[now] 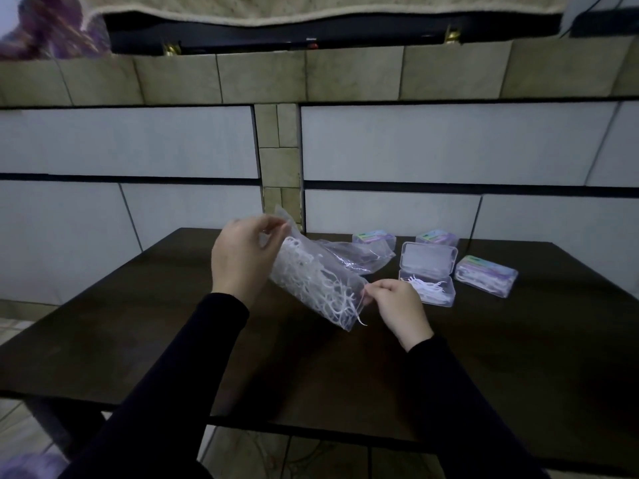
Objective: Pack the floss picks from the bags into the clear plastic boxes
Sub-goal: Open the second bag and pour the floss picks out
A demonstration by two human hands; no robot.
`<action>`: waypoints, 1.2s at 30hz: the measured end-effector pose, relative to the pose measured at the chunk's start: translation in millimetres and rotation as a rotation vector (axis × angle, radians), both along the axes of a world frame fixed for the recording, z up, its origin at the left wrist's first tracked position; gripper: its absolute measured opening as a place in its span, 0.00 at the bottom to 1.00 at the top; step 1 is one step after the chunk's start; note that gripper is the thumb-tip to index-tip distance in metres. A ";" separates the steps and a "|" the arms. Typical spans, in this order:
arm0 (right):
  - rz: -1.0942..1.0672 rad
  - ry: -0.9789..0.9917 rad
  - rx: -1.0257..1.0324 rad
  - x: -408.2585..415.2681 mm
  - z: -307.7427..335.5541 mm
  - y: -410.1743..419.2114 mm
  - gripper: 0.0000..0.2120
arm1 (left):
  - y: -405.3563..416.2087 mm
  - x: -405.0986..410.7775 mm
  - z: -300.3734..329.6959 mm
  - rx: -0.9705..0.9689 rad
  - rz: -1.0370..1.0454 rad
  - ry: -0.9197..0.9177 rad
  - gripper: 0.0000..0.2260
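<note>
three closed boxes with pastel labels sit right of centre in the frame: one (374, 237) half behind the bag, one (437, 237) behind the open box, and one (485, 275) at the far right, which shows white picks through its wall. these look packed, though the two rear ones are too small to read their fill. the open clear box (427, 273) stands between them, lid tilted back, with only a loose scatter of floss picks (427, 289) in its tray, so it seems partly filled. the bag (313, 278), held above the tabletop (173, 326) at the middle of the frame, is thick with white picks, so by the look of it much of the job remains: this box to top up and close, and the bag to empty.

the left hand (242, 259) is raised at centre left, back to the camera, its grip a pinch of thumb and fingers on the bag's upper edge. the right hand (397, 307) is lower, just right of the bag's lower end and near the open box, its fingers curled in a narrow grip at the bag's mouth; it appears to pinch a pick or the plastic edge there, and which cannot be told. one pick (361, 321) pokes out below that corner. both forearms wear dark sleeves.
</note>
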State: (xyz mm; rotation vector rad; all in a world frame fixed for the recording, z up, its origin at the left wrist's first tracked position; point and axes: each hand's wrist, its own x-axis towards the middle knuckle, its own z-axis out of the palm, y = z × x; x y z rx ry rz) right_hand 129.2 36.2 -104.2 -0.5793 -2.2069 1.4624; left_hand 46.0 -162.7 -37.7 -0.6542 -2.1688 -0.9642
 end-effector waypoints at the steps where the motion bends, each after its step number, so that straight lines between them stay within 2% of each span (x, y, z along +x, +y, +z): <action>1: 0.003 -0.013 0.001 0.7 0.1 -0.5 0.16 | 1.2 0.6 0.1 -0.002 0.018 0.021 0.10; 5: 0.023 -0.050 0.046 4.0 -1.8 -2.0 0.14 | 6.8 1.1 -5.3 -0.006 0.017 0.066 0.11; 11: 0.102 0.014 0.019 8.2 1.9 -4.9 0.13 | 13.6 14.3 10.4 0.040 0.108 0.273 0.10; 15: 0.105 0.011 0.082 7.9 1.8 -5.9 0.14 | 17.6 20.7 9.4 -0.014 0.115 0.257 0.09; 26: 0.113 0.055 0.096 5.0 -0.6 -5.9 0.12 | 12.6 13.1 2.4 -0.033 0.114 0.304 0.08; 28: 0.122 0.084 0.087 4.7 -0.1 -6.2 0.11 | 11.7 12.5 2.4 -0.058 0.127 0.262 0.08; 32: 0.115 0.136 0.106 1.9 -1.3 -6.7 0.10 | 7.9 10.1 -2.1 -0.118 0.058 0.038 0.09; 36: 0.190 0.102 0.133 -0.2 -2.9 -5.3 0.14 | 2.1 6.6 -3.7 -0.344 0.027 -0.048 0.09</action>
